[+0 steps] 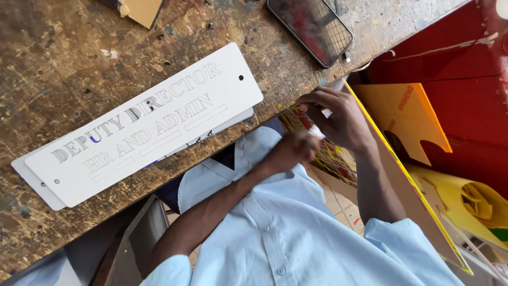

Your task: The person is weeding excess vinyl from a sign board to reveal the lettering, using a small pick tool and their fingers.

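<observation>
Both hands meet below the tabletop [47,63] edge. The right hand [338,119] and left hand [293,151] pinch a small white piece [317,130] between fingertips. The white sign [143,124] lies up-left, long axis slanting, nearer the left hand.

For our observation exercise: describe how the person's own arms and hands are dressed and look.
Both forearms are bare. Each upper arm ends in a short, light blue shirt sleeve; the shirt has a buttoned front. The left hand and right hand wear no gloves; no rings or watch show.

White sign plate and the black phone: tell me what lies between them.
Head view: only bare, paint-flecked wooden table between the white sign plate and the black phone.
</observation>
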